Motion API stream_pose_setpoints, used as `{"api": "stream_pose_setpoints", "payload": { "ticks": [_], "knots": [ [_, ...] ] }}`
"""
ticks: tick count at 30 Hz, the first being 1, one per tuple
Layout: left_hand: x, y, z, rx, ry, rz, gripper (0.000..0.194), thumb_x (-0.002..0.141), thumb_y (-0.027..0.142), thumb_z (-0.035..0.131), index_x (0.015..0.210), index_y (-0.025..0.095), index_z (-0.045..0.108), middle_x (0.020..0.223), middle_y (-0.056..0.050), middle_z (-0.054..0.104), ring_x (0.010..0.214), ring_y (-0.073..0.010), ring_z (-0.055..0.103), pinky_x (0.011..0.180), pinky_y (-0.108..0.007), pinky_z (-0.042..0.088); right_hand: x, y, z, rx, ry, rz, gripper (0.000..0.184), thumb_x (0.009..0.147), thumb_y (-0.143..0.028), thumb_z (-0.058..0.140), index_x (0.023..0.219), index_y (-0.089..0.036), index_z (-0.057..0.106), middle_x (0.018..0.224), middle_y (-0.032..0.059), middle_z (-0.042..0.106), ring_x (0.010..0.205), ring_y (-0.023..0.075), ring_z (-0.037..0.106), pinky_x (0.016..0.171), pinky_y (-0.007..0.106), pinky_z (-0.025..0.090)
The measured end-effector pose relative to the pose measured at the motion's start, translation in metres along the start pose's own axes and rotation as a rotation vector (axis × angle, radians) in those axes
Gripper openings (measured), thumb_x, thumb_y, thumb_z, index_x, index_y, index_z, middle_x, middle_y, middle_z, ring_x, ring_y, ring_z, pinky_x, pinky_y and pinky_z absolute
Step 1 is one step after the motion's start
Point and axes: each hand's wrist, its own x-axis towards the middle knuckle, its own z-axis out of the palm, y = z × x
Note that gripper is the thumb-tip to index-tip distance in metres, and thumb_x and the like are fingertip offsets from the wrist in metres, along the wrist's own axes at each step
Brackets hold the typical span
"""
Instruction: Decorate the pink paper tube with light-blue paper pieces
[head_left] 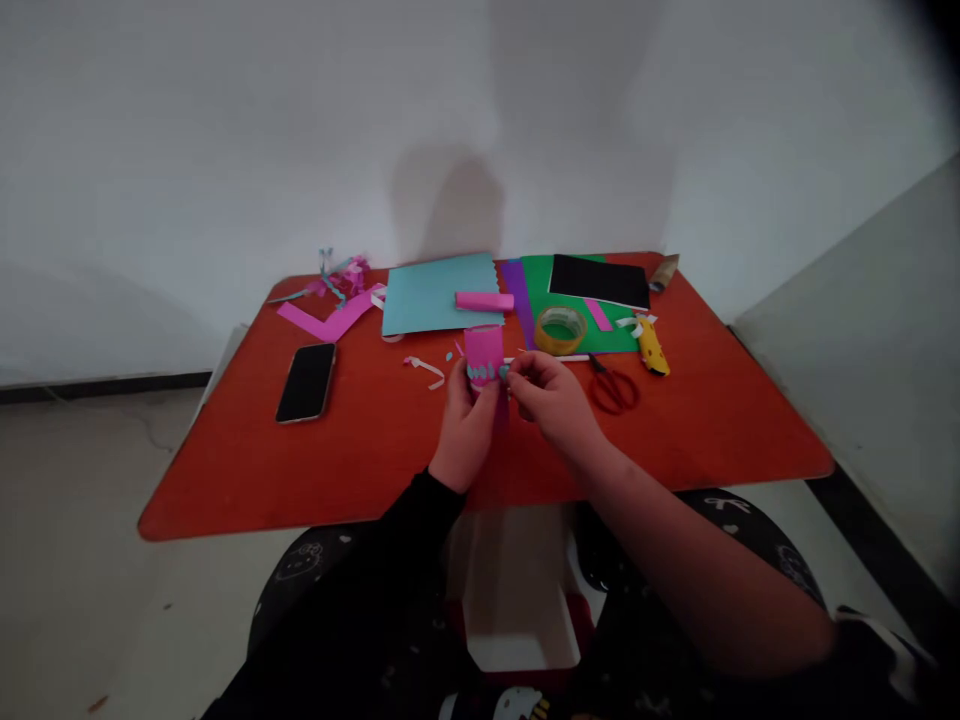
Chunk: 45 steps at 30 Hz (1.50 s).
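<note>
My left hand (465, 430) is closed around a pink paper tube (484, 346), held upright over the front middle of the table. A row of small light-blue paper pieces (481, 372) runs round the tube's lower part. At the tube's right side, my right hand (553, 402) is pinched, its fingertips at a small light-blue paper piece (504, 371). Whether that piece touches the tube I cannot tell. Scissors with dark handles (613, 388) lie just right of my right hand. A white stick (566, 358) lies behind its fingers.
On the red table (360, 460) lie a phone (306, 383), a tape roll (560, 330), a yellow cutter-like object (652, 347) and pink strips (330, 318). Behind are a light-blue sheet (427, 290), a rolled pink paper (484, 301), a green sheet (536, 275) and a black sheet (600, 281).
</note>
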Motion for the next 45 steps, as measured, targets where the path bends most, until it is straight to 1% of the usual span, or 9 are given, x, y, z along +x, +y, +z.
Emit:
{"api": "stream_pose_setpoints", "payload": {
  "ticks": [4, 11, 16, 25, 29, 33, 37, 40, 45],
  "knots": [
    [-0.002, -0.001, 0.002, 0.004, -0.026, 0.020, 0.044, 0.095, 0.039, 0.062, 0.134, 0.021, 0.054, 0.139, -0.012, 0.062, 0.129, -0.0253, 0.058, 0.114, -0.040, 0.043, 0.001, 0.000, 0.001, 0.047, 0.020, 0.043, 0.024, 0.073, -0.036, 0.073, 0.079, -0.023, 0.054, 0.058, -0.0093, 0.044, 0.045, 0.0060, 0.036, 0.042, 0.021, 0.025],
    [-0.006, 0.003, 0.006, 0.069, -0.026, 0.057, 0.034, 0.096, 0.035, 0.061, 0.127, 0.022, 0.056, 0.124, -0.008, 0.066, 0.115, -0.0214, 0.063, 0.104, -0.035, 0.048, -0.002, -0.002, 0.007, 0.202, 0.062, 0.121, 0.028, 0.067, -0.035, 0.076, 0.077, -0.022, 0.052, 0.059, -0.0093, 0.045, 0.047, 0.0058, 0.036, 0.044, 0.020, 0.022],
    [-0.007, 0.002, 0.005, 0.108, -0.028, 0.076, 0.039, 0.096, 0.035, 0.059, 0.133, 0.022, 0.052, 0.127, -0.010, 0.065, 0.116, -0.0223, 0.062, 0.105, -0.038, 0.049, -0.005, -0.003, 0.010, 0.260, 0.077, 0.121, 0.030, 0.067, -0.034, 0.078, 0.078, -0.022, 0.053, 0.061, -0.0089, 0.049, 0.051, 0.0059, 0.038, 0.048, 0.019, 0.028],
    [-0.006, 0.003, 0.005, 0.128, -0.048, 0.101, 0.046, 0.096, 0.036, 0.058, 0.139, 0.022, 0.049, 0.135, -0.012, 0.063, 0.121, -0.0237, 0.061, 0.109, -0.040, 0.046, -0.005, -0.002, 0.011, 0.276, 0.087, 0.118, 0.030, 0.066, -0.034, 0.078, 0.079, -0.022, 0.054, 0.063, -0.0086, 0.050, 0.054, 0.0073, 0.040, 0.051, 0.020, 0.031],
    [-0.007, 0.001, 0.005, 0.107, -0.057, 0.091, 0.048, 0.096, 0.037, 0.059, 0.141, 0.023, 0.050, 0.138, -0.011, 0.062, 0.125, -0.0236, 0.060, 0.112, -0.039, 0.044, -0.004, -0.002, 0.010, 0.268, 0.095, 0.130, 0.030, 0.066, -0.035, 0.077, 0.079, -0.022, 0.053, 0.065, -0.0085, 0.050, 0.056, 0.0076, 0.042, 0.052, 0.021, 0.033],
    [-0.009, -0.002, 0.005, 0.091, -0.054, 0.073, 0.054, 0.097, 0.039, 0.060, 0.146, 0.023, 0.045, 0.144, -0.013, 0.058, 0.131, -0.0254, 0.057, 0.115, -0.041, 0.042, -0.004, -0.001, 0.010, 0.267, 0.101, 0.139, 0.031, 0.065, -0.034, 0.077, 0.079, -0.022, 0.052, 0.065, -0.0082, 0.051, 0.056, 0.0078, 0.044, 0.054, 0.020, 0.035],
    [-0.011, -0.002, 0.006, 0.086, -0.045, 0.061, 0.057, 0.095, 0.040, 0.063, 0.147, 0.023, 0.045, 0.147, -0.014, 0.056, 0.135, -0.0268, 0.054, 0.118, -0.043, 0.039, -0.004, -0.002, 0.010, 0.244, 0.107, 0.144, 0.031, 0.065, -0.033, 0.075, 0.079, -0.023, 0.050, 0.063, -0.0090, 0.049, 0.054, 0.0075, 0.042, 0.052, 0.020, 0.033],
    [-0.011, 0.000, 0.006, 0.103, -0.053, 0.076, 0.055, 0.097, 0.039, 0.061, 0.147, 0.022, 0.044, 0.146, -0.015, 0.057, 0.133, -0.0265, 0.055, 0.117, -0.044, 0.040, -0.004, -0.003, 0.010, 0.228, 0.103, 0.120, 0.034, 0.066, -0.032, 0.075, 0.078, -0.023, 0.045, 0.065, -0.0097, 0.048, 0.053, 0.0066, 0.040, 0.051, 0.020, 0.031],
    [-0.011, 0.002, 0.006, 0.081, -0.068, 0.077, 0.053, 0.098, 0.041, 0.058, 0.145, 0.021, 0.046, 0.141, -0.013, 0.059, 0.128, -0.0245, 0.058, 0.114, -0.041, 0.044, -0.003, -0.004, 0.009, 0.208, 0.071, 0.074, 0.037, 0.067, -0.031, 0.075, 0.082, -0.025, 0.041, 0.071, -0.0102, 0.050, 0.053, 0.0063, 0.040, 0.049, 0.020, 0.030]
  ]
}}
